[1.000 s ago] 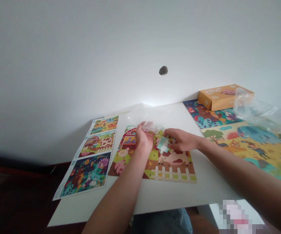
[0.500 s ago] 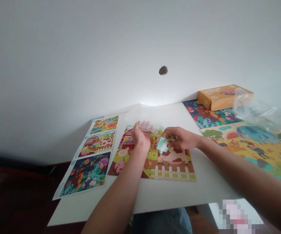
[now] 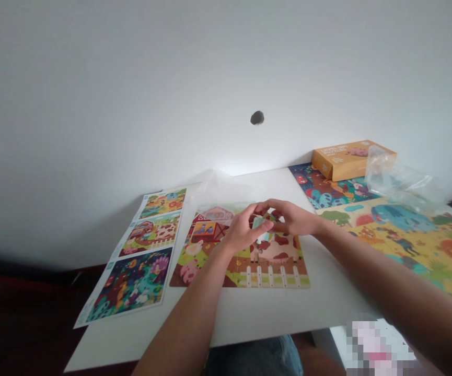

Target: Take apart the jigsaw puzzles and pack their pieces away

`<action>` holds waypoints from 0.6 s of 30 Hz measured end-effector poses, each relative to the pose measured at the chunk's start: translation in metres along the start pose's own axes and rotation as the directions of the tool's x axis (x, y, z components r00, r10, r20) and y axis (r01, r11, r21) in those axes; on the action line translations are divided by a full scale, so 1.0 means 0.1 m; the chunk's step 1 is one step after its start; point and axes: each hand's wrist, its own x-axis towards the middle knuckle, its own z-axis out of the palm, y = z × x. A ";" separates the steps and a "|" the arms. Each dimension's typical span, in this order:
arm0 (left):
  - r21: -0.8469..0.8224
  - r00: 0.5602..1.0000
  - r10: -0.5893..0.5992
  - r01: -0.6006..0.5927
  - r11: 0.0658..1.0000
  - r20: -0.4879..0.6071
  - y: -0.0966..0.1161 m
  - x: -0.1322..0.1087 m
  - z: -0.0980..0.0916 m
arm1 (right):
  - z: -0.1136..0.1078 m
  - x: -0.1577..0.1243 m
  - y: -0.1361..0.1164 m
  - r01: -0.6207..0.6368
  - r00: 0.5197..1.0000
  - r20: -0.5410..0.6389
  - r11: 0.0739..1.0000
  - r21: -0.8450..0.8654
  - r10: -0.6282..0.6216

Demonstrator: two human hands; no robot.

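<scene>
Above the farm puzzle, the pale green piece was held between the curled fingers of the left hand and right hand — crossed most closely by the left thumb — its long axis too hidden to be told.

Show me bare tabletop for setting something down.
Bare: white table between the farm puzzle and the near edge, and beyond the puzzle's right half toward the wall. Crowded: right side, with orange box, clear bag, dark puzzle and elephant puzzle; and over the farm puzzle, where left hand and right hand meet at a pale piece.
</scene>
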 end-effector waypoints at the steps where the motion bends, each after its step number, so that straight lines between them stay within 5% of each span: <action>1: -0.003 0.999 -0.002 0.002 1.000 0.033 -0.02 0.00 -0.01 | 0.01 0.00 0.01 0.013 1.000 -0.021 1.000 -0.003 -0.013; 8: 0.045 1.000 0.021 -0.020 0.999 -0.023 -0.20 0.07 -0.14 | 0.00 -0.01 0.08 -0.097 0.984 -0.159 0.990 -0.102 0.080; 11: 0.022 0.990 0.020 -0.017 1.000 -0.137 -0.25 0.13 -0.16 | -0.05 -0.02 0.11 -0.206 0.965 -0.202 0.962 -0.179 0.169; 18: -0.039 0.980 -0.052 0.046 0.998 -0.190 -0.13 0.11 -0.07 | -0.07 0.01 0.20 -0.323 0.946 -0.164 0.870 -0.372 0.281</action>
